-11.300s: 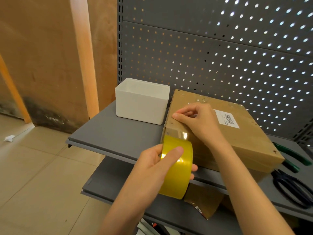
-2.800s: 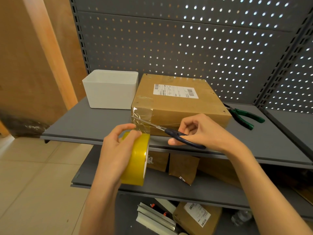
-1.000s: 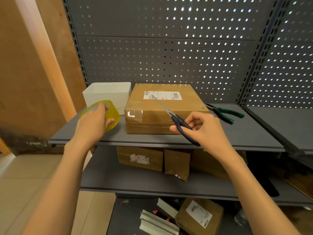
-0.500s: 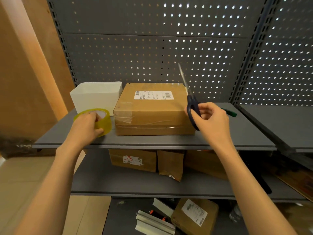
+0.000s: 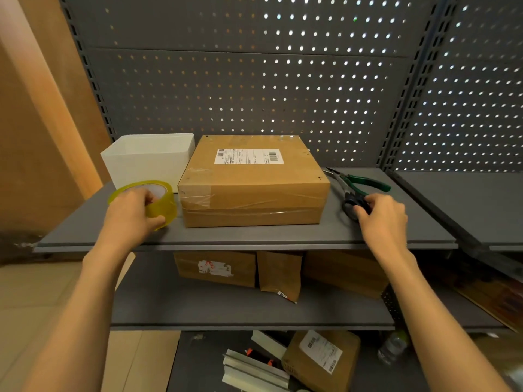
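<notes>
Two tools lowered onto shelf [image 5: 254, 236]: tape roll [image 5: 162, 203], grasped under left fingers [image 5: 143, 198]; scissors [image 5: 348, 205], raised a moment ago, grasped by right fingers [image 5: 373, 199], pliers [image 5: 365, 182] just beyond. Sealed box [image 5: 254, 188] between both sets of fingers. Taping likely finished; release next.

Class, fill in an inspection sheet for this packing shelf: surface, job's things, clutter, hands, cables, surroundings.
Surface: grey metal shelf, upper tier.
Job's things: taped cardboard box mid-shelf, label on top; yellow tape roll left of it; scissors right of it.
Clutter: white bin behind the roll; green-handled pliers beside the scissors.
Hands: left hand grips the tape roll; right hand holds the scissors' handles.
Cables: nothing seen.
Surroundings: pegboard behind; parcels on lower shelves.
</notes>
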`<state>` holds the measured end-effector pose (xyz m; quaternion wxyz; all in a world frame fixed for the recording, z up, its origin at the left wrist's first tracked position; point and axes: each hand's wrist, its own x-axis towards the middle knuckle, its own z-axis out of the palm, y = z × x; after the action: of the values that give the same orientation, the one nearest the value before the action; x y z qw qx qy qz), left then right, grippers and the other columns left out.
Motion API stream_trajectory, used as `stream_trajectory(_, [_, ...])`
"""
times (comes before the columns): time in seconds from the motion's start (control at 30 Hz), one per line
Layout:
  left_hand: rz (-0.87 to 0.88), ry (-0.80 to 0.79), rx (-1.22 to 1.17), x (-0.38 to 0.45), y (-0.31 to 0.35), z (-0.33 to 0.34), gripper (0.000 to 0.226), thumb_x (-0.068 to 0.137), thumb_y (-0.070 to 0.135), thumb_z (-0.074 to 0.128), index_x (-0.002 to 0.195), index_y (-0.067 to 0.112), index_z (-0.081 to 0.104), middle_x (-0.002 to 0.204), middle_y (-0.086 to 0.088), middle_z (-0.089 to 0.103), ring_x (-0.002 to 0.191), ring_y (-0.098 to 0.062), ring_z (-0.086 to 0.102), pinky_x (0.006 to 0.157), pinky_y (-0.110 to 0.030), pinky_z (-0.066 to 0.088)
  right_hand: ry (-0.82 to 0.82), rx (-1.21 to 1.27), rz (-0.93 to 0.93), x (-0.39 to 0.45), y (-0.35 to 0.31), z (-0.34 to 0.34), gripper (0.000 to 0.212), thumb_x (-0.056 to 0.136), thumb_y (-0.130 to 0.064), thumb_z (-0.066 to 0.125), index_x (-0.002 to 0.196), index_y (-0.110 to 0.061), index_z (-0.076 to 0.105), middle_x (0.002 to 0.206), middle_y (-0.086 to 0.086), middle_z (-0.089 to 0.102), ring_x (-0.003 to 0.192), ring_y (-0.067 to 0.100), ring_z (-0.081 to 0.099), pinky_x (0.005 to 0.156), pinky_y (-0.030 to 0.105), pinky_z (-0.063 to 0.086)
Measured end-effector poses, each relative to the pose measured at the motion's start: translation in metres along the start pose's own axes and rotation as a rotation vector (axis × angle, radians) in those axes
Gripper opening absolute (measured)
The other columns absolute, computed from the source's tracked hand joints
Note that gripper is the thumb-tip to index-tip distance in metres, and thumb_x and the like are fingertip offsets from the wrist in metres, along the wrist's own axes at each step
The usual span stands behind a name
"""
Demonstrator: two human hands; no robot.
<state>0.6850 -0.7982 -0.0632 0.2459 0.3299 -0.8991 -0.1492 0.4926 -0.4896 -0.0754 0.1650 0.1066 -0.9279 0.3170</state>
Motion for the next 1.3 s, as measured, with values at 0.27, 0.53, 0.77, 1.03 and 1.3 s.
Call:
stream_trajectory(0.27, [0.004, 0.034, 0.006, 0.001, -0.006, 0.006, 0.029, 0.072, 0.005, 0.075, 0.096, 0.001, 0.058, 0.098, -0.020, 0.060, 0.086, -0.028, 0.050, 0.071, -0.036, 0.038, -0.061, -0.190, -0.032, -0.001, -0.001, 0.017, 0.028, 0.090, -0.017, 0.059, 0.111, 0.001, 0.063, 0.102, 0.019, 0.065, 0.096, 0.034, 0.060, 0.076, 0.040, 0.051])
stream_trajectory(0.53, [0.181, 0.175, -0.266, -0.015, 0.009, 0.005, 0.037, 0.091, 0.003, 0.050, 0.127, 0.006, 0.047, 0.123, -0.015, 0.053, 0.117, -0.028, 0.048, 0.097, -0.037, 0.038, 0.175, 0.102, -0.363, -0.013, -0.053, -0.008, 0.029, 0.097, -0.016, 0.046, 0.121, -0.008, 0.059, 0.117, 0.008, 0.059, 0.111, 0.020, 0.051, 0.086, 0.022, 0.034])
stream_trajectory(0.77, [0.387, 0.152, -0.264, -0.018, 0.045, 0.007, 0.038, 0.100, 0.018, 0.035, 0.136, 0.011, 0.043, 0.134, -0.008, 0.050, 0.124, -0.021, 0.044, 0.103, -0.027, 0.030, -0.224, 0.160, -0.803, -0.050, -0.145, 0.015, 0.040, 0.102, -0.025, 0.031, 0.138, -0.013, 0.043, 0.140, 0.002, 0.047, 0.130, 0.012, 0.040, 0.107, 0.020, 0.024])
stream_trajectory(1.03, [0.421, -0.052, -0.233, -0.007, 0.031, 0.005, 0.052, 0.095, 0.036, 0.024, 0.140, 0.015, 0.038, 0.140, -0.004, 0.046, 0.128, -0.016, 0.042, 0.106, -0.027, 0.029, -0.476, 0.026, -0.882, -0.056, -0.177, 0.047, 0.049, 0.103, -0.031, 0.019, 0.148, -0.011, 0.019, 0.155, 0.004, 0.023, 0.142, 0.013, 0.019, 0.115, 0.026, 0.009])
stream_trajectory(1.3, [0.382, -0.051, -0.260, 0.014, 0.026, -0.008, 0.037, 0.102, 0.021, 0.029, 0.126, 0.013, 0.056, 0.126, -0.003, 0.059, 0.113, -0.015, 0.051, 0.088, -0.018, 0.033, -0.434, 0.004, -0.796, -0.036, -0.161, 0.040, 0.046, 0.103, -0.027, 0.020, 0.141, -0.010, 0.040, 0.146, 0.004, 0.040, 0.135, 0.016, 0.035, 0.112, 0.028, 0.022])
